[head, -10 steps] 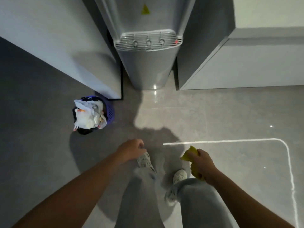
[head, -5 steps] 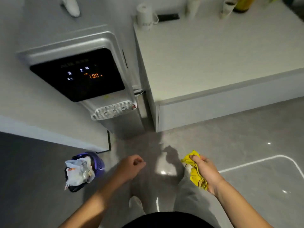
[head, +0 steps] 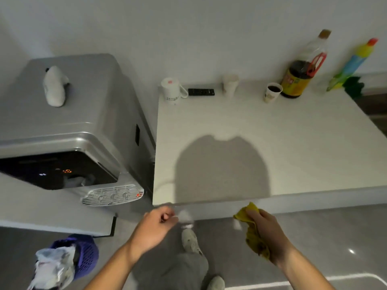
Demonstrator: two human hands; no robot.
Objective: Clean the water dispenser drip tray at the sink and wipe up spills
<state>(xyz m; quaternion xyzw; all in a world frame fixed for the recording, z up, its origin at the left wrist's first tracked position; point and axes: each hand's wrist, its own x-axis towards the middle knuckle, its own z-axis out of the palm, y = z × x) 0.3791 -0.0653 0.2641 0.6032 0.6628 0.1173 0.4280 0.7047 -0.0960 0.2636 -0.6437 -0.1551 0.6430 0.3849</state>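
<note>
A silver water dispenser point(head: 69, 126) stands at the left, its dark display panel lit. Its white slotted drip tray point(head: 113, 194) sits in place below the panel. My right hand point(head: 265, 229) grips a crumpled yellow cloth point(head: 252, 233) just below the front edge of the white counter point(head: 261, 143). My left hand point(head: 155, 227) hangs in front of the counter's left corner, to the right of the tray, with its fingers loosely curled and nothing in it.
On the counter's far edge stand a white mug point(head: 172, 91), a black remote point(head: 201, 92), two paper cups point(head: 272, 92), a dark sauce bottle point(head: 301, 68) and a colourful spray bottle point(head: 351, 63). A purple bin point(head: 81, 256) with a plastic bag sits on the floor at the left.
The view has tilted up from the floor to the dispenser top and counter. Both hands have risen toward the counter edge, the right one still holding the cloth.
</note>
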